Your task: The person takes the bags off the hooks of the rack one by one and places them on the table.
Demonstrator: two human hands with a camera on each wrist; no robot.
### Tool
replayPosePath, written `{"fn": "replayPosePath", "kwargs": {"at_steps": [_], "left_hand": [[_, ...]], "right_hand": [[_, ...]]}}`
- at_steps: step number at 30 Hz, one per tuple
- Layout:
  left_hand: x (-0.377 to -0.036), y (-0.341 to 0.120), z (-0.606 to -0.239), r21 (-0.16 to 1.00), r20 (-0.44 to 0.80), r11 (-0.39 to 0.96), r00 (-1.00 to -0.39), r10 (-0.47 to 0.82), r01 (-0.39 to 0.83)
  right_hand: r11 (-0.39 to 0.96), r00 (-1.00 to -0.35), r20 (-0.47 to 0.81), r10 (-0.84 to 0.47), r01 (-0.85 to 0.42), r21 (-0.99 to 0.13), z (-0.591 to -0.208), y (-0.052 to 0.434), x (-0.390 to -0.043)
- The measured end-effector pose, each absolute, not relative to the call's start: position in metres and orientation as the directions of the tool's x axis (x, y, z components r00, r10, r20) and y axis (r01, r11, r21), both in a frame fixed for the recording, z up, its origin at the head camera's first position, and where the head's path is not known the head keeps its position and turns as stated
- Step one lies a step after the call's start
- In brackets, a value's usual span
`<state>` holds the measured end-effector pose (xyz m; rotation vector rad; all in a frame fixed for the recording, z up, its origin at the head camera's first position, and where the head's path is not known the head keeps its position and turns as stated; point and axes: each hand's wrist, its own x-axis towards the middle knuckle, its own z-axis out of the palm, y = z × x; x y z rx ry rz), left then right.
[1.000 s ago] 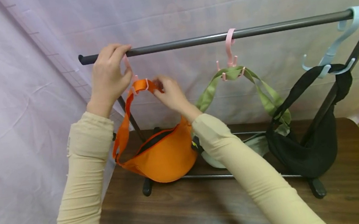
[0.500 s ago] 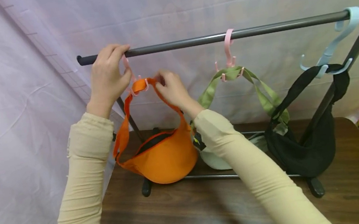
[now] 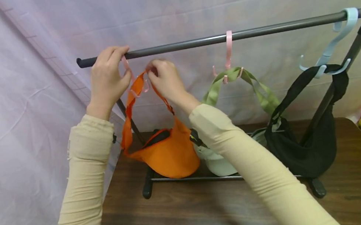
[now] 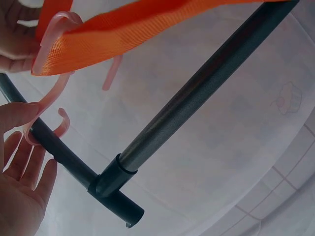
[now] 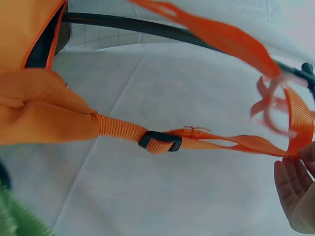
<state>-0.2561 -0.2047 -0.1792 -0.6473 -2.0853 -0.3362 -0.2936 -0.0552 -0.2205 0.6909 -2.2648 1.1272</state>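
Observation:
My left hand (image 3: 106, 80) is at the left end of a dark metal rod (image 3: 186, 45). In the left wrist view its thumb presses a pink hook (image 4: 58, 91) hung over that rod, with the other fingers behind. An orange bag (image 3: 172, 156) hangs below by its strap (image 5: 224, 34), which runs through the hook's prongs. With thumb and fingers, my right hand (image 3: 167, 80) pinches the strap just right of the prongs and holds it up above them. A black buckle (image 5: 160, 141) sits on the strap between bag and hand. The right fingertips are partly hidden in the head view.
Farther right, a second pink hook (image 3: 228, 47) carries a green strap (image 3: 211, 92) with a pale bag (image 3: 217, 160) below, partly behind my right sleeve. A blue hook (image 3: 333, 45) holds a black bag (image 3: 309, 153). The rack stands on a brown wooden table (image 3: 179, 216).
My right hand has risen and moved slightly left, lifting the orange strap away from the right prong. The orange bag has swung and tilted. The left hand stays at the hook.

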Motion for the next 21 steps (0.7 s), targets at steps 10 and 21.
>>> {"fn": "replayPosePath", "kwargs": {"at_steps": [10, 21], "left_hand": [[-0.258, -0.207, -0.181, -0.014, 0.831, 0.823, -0.451, 0.325, 0.568], [-0.26, -0.206, -0.181, -0.018, 0.834, 0.821, -0.445, 0.327, 0.57]], "right_hand": [[0.533, -0.71, 0.686, -0.159, -0.646, -0.546, -0.211, -0.064, -0.284], [0.514, -0.635, 0.764, -0.114, -0.695, -0.502, -0.211, -0.068, -0.275]]}}
